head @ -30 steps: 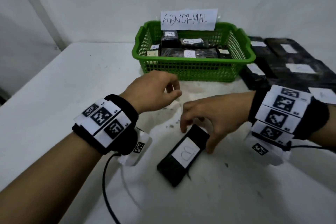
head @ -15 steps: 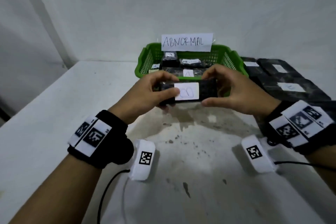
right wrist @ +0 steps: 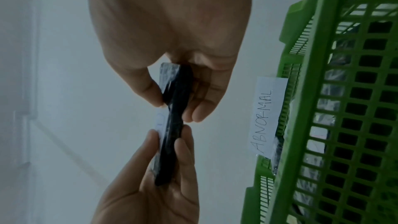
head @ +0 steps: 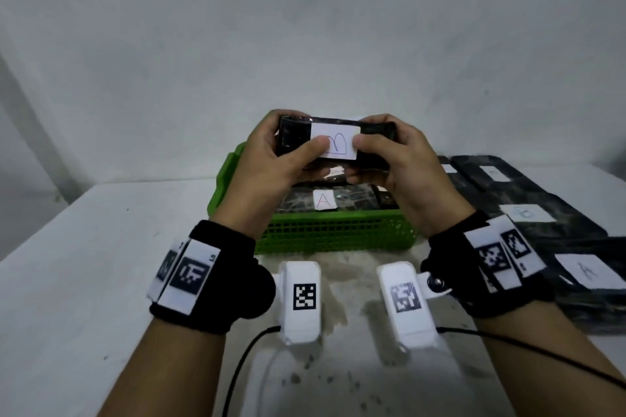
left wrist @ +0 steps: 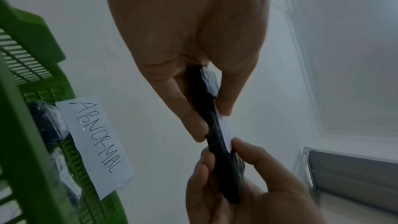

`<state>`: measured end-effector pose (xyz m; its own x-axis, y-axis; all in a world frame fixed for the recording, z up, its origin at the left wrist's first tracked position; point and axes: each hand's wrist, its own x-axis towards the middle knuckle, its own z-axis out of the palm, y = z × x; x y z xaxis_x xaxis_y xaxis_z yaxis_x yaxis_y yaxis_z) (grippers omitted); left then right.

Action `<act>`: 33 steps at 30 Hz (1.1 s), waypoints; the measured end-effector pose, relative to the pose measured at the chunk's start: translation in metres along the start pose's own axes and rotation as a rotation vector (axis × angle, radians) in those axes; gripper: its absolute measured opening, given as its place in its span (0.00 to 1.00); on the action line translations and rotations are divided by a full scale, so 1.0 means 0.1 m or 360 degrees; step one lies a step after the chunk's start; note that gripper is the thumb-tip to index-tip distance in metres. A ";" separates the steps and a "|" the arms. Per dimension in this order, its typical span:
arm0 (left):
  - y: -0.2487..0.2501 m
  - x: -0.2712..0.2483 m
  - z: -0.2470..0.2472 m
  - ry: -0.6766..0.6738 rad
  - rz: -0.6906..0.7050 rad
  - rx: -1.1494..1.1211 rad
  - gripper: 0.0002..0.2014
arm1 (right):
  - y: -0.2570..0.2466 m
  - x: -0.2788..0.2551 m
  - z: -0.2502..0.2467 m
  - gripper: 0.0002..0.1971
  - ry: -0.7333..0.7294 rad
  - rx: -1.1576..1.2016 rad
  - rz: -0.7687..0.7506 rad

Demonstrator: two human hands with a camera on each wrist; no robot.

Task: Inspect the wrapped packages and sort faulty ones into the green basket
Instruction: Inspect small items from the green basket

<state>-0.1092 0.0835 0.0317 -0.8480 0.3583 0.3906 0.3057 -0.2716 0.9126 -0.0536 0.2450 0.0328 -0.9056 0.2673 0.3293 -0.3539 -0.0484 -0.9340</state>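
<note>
Both hands held one flat black plastic-wrapped package (head: 294, 140) with a white paper label level in the air, its long axis running nine to three o'clock; the left hand (head: 267, 159) pinched the nine o'clock end, the right hand (head: 403, 162) the three o'clock end. The green plastic mesh basket (head: 338, 234) sat directly below, toward six o'clock, about equally near either hand

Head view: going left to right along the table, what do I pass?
Bare white table → left hand → held black package → right hand → stack of black packages.
</note>
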 end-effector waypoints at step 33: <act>-0.07 -0.04 -0.03 -0.0089 0.0011 0.0067 0.08 | 0.00 -0.01 -0.18 0.16 -0.0202 -0.0536 -0.0120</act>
<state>-0.1096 0.0815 0.0234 -0.8206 0.4065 0.4018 0.3302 -0.2366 0.9138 -0.0485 0.2620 0.0296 -0.9091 0.1356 0.3940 -0.3433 0.2920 -0.8927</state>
